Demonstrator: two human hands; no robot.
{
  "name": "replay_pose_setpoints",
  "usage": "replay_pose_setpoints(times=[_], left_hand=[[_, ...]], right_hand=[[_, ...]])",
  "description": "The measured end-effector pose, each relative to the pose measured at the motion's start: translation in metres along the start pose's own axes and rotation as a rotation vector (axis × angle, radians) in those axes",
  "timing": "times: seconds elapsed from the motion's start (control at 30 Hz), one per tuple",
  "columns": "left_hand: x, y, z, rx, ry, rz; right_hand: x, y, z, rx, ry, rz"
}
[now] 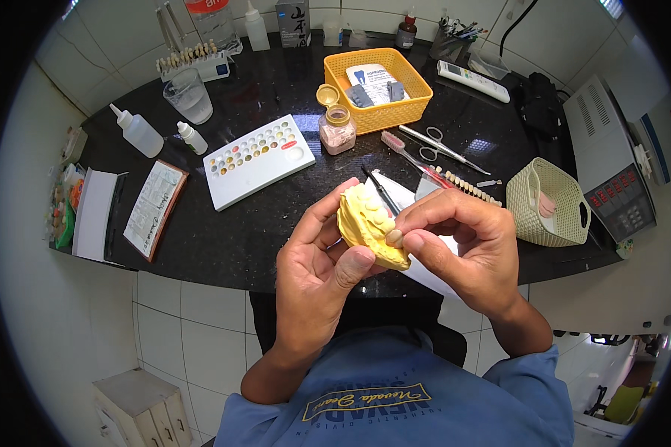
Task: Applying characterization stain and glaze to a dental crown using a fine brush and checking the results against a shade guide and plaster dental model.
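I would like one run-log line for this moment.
left hand: holds yellow dental model | right hand: pinches tooth-coloured piece at model | beyond: pink powder jar, yellow basket

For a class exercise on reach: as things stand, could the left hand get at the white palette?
Probably not right now: the left hand is occupied holding the yellow dental cast. The path itself looks free, with only bare black counter between it and the white palette.

A yellow dental cast (364, 229), rough-surfaced, is held up at a tilt, its moulded teeth along the upper right side. At the row's near end is a small cream tooth-shaped piece (394, 238), partly covered; whether seated is unclear.
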State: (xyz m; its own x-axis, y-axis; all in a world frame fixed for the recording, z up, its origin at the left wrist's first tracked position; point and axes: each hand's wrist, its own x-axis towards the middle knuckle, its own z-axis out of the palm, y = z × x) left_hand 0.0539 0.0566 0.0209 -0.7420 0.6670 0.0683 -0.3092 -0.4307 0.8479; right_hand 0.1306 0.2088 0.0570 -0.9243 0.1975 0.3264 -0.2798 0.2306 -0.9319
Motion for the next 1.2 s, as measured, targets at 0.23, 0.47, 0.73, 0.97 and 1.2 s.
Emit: replay_pose_setpoints(times=[0.23,0.47,0.73,0.97,1.2], left_hand=[[-0.001,0.000,-0.003,-0.101,-0.029,-0.020],[-0.001,-0.002,-0.005,-0.089,-0.014,-0.021],[-0.001,-0.002,-0.001,-0.013,0.015,0.005],[-0.001,-0.006,-0.005,-0.061,-0.013,0.018],[-0.003,-0.009,-0.002,-0.267,-0.097,0.013]], right_hand=[[-0.002,0.000,0.002,0.059,0.045,0.085],[0.000,0.002,0.002,0.073,0.046,0.123],[0.001,0.003,0.003,0.134,0.033,0.151],[0.000,0.004,0.004,0.025,0.024,0.050],[-0.006,0.008,0.002,-0.252,0.123,-0.149]])
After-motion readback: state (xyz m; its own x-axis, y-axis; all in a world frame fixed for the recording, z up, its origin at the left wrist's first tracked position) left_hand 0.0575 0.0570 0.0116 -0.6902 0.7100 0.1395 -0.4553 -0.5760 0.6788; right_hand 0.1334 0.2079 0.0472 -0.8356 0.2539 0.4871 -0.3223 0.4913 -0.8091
